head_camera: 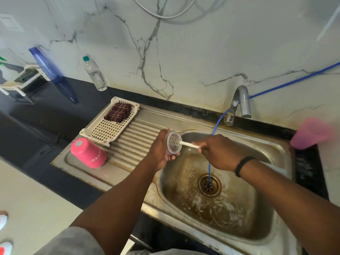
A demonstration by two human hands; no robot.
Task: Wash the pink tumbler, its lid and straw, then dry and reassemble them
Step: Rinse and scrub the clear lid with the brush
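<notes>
From my head cam: a blue hose (215, 126) runs from the tap (239, 103) down into the sink (217, 208) drain, passing right behind my hands. The pink cup (311, 134) at right is blurry. My left hand (161, 150) grips the clear lid (173, 143); my right hand (219, 151) holds a white brush (185, 143) poking into it. The pink tumbler (88, 153) sits upside down on the drainboard.

Two bottles (94, 73), two hands (161, 150).

The pink cup (311, 134) at the right of the sink is smeared with blur. The right hand (219, 153) hides the brush handle's end. The blue hose (209, 172) vanishes into the drain; two shoes (3, 234) are cropped at the left edge.
</notes>
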